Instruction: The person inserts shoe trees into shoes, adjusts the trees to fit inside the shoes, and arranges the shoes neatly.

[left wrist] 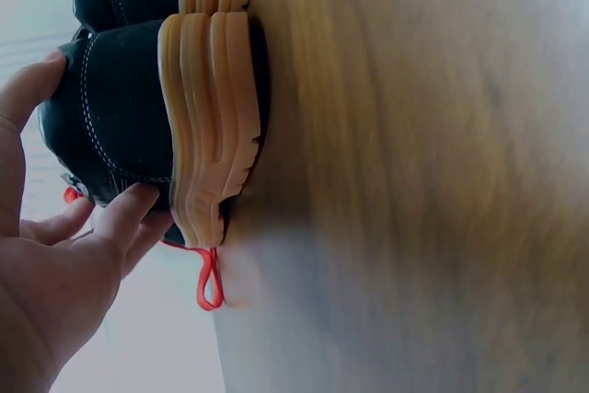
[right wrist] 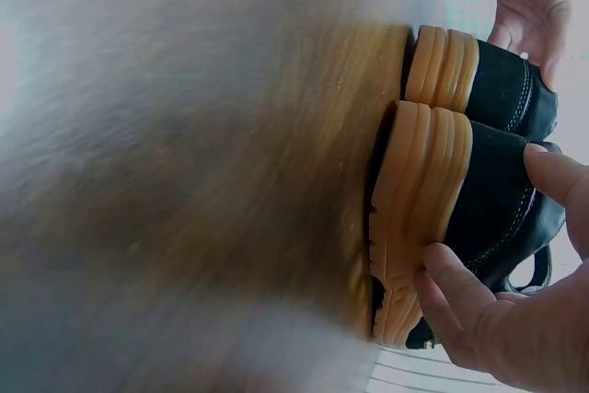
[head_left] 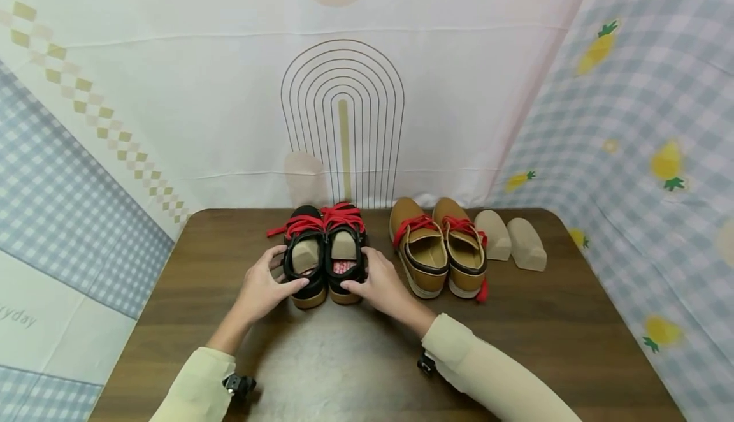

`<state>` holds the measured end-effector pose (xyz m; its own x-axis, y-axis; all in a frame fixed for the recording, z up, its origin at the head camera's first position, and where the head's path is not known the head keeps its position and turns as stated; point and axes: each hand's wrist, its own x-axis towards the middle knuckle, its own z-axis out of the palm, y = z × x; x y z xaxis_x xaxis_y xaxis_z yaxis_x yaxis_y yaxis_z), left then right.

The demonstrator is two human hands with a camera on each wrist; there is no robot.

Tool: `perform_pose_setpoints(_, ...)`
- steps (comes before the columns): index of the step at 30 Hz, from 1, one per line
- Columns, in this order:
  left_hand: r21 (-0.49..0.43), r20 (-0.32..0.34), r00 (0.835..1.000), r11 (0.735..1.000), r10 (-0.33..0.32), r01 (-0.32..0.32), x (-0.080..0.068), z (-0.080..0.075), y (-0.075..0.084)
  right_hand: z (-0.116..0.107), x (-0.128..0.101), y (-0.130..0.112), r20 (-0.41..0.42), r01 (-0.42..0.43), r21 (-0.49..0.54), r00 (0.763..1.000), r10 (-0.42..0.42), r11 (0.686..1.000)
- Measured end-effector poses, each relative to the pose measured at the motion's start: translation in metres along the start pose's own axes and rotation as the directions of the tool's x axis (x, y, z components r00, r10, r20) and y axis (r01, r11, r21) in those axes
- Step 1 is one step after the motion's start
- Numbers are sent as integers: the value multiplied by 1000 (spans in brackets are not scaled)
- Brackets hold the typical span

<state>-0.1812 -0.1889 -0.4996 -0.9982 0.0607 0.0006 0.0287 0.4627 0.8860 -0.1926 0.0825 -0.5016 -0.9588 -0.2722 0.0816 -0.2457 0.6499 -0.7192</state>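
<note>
Two black shoes with red laces stand side by side on the table, toes toward the wall. My left hand (head_left: 264,287) grips the left black shoe (head_left: 314,291), thumb at the heel and fingers along its outer side. Likewise, my right hand (head_left: 383,285) holds the right black shoe (head_left: 347,289) by heel and outer side. A beige insert (head_left: 305,255) sits inside the left shoe, and another beige insert (head_left: 344,245) lies in the right one, above a patterned insole. Both wrist views show the tan soles (left wrist: 212,117) down on the tabletop.
Right of the black pair stand two brown shoes (head_left: 424,275) with red laces. Two loose beige inserts (head_left: 493,234) lie beyond them near the table's back right corner. The wooden table (head_left: 321,364) meets a cloth-covered wall (head_left: 229,122) at its far edge.
</note>
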Motion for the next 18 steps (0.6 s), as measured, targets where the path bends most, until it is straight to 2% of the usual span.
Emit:
perform_pose_setpoints(7,-25,27,1000,1000,-7,8,8,-14,-4,11,12,-9,0,-24,-25,1000,24,999)
perform_pose_setpoints(15,74,59,998,997,-31,27,15,-32,-6,24,21,-21,-3,-46,-19,999,46,999)
perform_pose_setpoints(18,64,68,997,998,-31,27,17,-38,-8,30,24,-25,-1,-46,-28,999,46,999)
